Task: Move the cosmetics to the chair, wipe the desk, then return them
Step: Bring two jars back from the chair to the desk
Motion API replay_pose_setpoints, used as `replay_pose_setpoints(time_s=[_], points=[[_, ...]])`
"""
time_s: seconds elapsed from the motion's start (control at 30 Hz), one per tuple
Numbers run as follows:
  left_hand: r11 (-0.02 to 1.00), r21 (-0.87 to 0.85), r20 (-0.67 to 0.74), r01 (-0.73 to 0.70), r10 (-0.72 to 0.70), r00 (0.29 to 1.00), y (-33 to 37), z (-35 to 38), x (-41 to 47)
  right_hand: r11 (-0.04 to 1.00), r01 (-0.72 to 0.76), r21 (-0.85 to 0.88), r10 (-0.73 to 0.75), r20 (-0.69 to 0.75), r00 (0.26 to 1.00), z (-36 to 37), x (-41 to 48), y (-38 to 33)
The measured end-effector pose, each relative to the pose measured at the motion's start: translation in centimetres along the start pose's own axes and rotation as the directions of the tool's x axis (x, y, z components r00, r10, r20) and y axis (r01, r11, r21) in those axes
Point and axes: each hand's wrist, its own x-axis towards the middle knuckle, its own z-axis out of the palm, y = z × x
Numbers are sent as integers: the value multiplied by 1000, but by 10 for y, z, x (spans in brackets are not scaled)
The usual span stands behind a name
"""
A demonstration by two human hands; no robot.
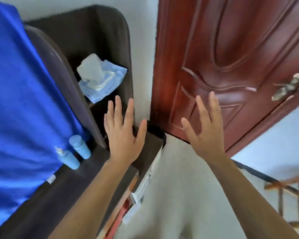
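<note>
Two light-blue cosmetic bottles stand on the dark desk [62, 188] at the left: a pump bottle [68, 159] and a capped bottle [80, 146] beside it. My left hand [123, 131] is spread with straight fingers above the desk's right end, holding nothing. My right hand [205, 128] is also spread and empty, raised in front of the red door. A chair [293, 190] shows only partly at the lower right edge.
A blue cloth [19, 104] covers the left side of the desk. A pack of wet wipes [100, 78] lies in the dark shelf unit [100, 40] behind. The red-brown door [231, 57] with a metal handle [288, 86] stands at the right.
</note>
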Motion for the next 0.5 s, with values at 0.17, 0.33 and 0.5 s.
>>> replay_pose_setpoints(time_s=[0.17, 0.33, 0.5], points=[[970, -98, 75, -223, 231, 970, 126, 37, 3, 982, -152, -114, 130, -176, 976, -115, -33, 79], [918, -224, 103, -327, 356, 929, 265, 82, -34, 943, -269, -196, 202, -305, 931, -239, -96, 163], [873, -349, 166, -341, 416, 894, 414, 135, -100, 881, -392, -265, 294, -341, 893, -364, -180, 249]])
